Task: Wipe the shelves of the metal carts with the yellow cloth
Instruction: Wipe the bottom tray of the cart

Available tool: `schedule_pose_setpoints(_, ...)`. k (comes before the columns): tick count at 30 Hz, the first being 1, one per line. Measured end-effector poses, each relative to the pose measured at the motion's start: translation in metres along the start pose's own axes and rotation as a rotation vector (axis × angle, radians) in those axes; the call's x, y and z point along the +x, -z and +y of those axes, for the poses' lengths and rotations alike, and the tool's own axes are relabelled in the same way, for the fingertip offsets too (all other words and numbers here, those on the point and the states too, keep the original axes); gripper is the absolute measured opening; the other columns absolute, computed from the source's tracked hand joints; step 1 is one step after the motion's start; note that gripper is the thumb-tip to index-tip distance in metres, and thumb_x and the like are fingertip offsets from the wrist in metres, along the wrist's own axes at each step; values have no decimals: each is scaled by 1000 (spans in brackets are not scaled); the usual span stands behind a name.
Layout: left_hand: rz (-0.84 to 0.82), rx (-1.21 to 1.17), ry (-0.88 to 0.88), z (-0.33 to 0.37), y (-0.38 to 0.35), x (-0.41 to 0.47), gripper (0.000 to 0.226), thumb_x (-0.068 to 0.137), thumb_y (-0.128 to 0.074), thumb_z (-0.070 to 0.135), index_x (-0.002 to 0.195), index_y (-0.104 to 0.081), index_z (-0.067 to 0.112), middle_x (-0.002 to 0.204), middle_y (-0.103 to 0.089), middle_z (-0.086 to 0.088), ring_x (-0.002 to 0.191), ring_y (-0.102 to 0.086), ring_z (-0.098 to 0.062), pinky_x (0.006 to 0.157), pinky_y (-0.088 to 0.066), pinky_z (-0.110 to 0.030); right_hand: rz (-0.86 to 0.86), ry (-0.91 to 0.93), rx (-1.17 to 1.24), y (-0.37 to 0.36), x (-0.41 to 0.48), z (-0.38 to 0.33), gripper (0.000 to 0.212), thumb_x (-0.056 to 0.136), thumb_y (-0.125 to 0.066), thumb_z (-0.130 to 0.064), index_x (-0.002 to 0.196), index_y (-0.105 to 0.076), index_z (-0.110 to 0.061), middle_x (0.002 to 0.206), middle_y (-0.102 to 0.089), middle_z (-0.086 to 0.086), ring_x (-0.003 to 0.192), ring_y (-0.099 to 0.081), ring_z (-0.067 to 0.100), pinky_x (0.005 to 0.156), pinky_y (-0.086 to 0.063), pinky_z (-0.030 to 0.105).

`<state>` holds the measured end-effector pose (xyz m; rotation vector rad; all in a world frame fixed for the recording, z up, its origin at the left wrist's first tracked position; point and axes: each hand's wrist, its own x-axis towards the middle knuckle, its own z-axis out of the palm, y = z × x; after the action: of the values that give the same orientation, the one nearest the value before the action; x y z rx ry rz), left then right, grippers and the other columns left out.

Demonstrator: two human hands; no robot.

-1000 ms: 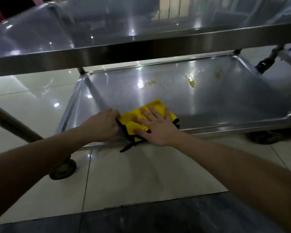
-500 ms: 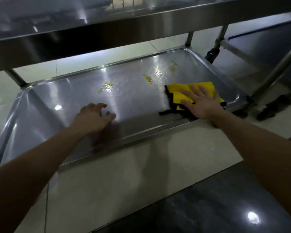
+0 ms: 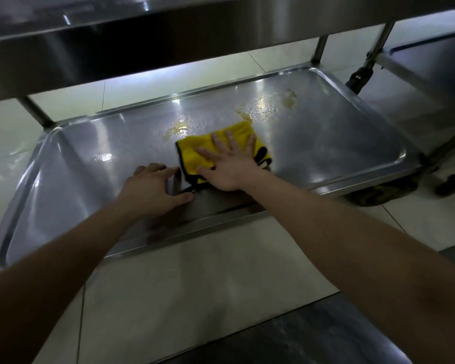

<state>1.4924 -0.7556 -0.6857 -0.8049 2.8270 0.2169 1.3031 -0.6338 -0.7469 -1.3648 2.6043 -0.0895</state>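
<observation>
right hand (image 3: 230, 166) presses flat, fingers spread, on the yellow cloth (image 3: 195, 153) near the lower shelf's (image 3: 326, 143) front edge; left hand (image 3: 153, 191) rests beside it, fingers relaxed, holding nothing.

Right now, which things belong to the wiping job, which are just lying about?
Job: folded yellow cloth with black trim; steel lower cart shelf; yellowish smears; right hand pressing cloth; left hand resting on shelf.
Idle: dark caster wheel; pale floor tiles; dark polished floor band.

Yellow cloth (image 3: 195, 155), black-edged, folded flat on stained lower cart shelf (image 3: 90, 164)
</observation>
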Motion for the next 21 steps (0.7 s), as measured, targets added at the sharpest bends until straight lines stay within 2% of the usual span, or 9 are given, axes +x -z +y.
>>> schedule_pose_setpoints(2, 2, -20, 17, 0, -2, 0, 113, 67, -57, 98, 160, -50, 33, 164, -47, -5, 150, -43, -36, 123, -40, -50, 0, 66, 28, 0, 0, -8, 69, 98, -19, -80, 164, -12, -59, 180, 8, -7, 164, 18, 31, 113, 20, 80)
schedule_pose_setpoints(6, 8, -21, 2, -4, -3, 2, 124, 55, -38, 105, 159, -50, 39, 163, -48, -4, 147, -44, -36, 123, -39, -49, 38, 59, 66, 5, -7, 30, 62, 104, -24, -72, 163, -18, -59, 179, 2, -15, 166, 10, 22, 120, 14, 76)
schedule_pose_setpoints(8, 11, -19, -9, -4, -4, 2, 123, 56, -37, 106, 159, -49, 40, 164, -47, -4, 147, -45, -35, 124, -39, -49, 66, -31, 71, 9, -14, 69, 61, 104, -23, -72, 163, -17, -59, 179, 0, -16, 166, 8, 21, 122, 12, 75)
schedule_pose_setpoints(14, 15, -14, -15, 3, -4, 1, 117, 63, -38, 104, 162, -45, 41, 168, -41, 1, 150, -41, -34, 125, -37, -52, 106, -454, 86, 15, -53, 205, 64, 103, -19, -73, 164, -13, -56, 180, 1, -12, 166, 6, 24, 122, 6, 77)
schedule_pose_setpoints(18, 26, 17, -20, 8, -6, -2, 111, 70, -39, 98, 164, -42, 39, 171, -39, 0, 153, -37, -35, 126, -35, -52, 150, -553, 128, 11, -49, 191, 67, 100, -19, -69, 165, -15, -52, 180, -2, -2, 165, 7, 34, 115, 10, 84)
schedule_pose_setpoints(21, 9, 36, -20, 8, -4, -2, 112, 72, -41, 102, 165, -41, 39, 171, -38, 0, 153, -37, -35, 125, -36, -53, 113, -400, 87, 6, -40, 133, 66, 103, -20, -72, 166, -12, -52, 181, 2, 0, 165, 9, 35, 116, 13, 83)
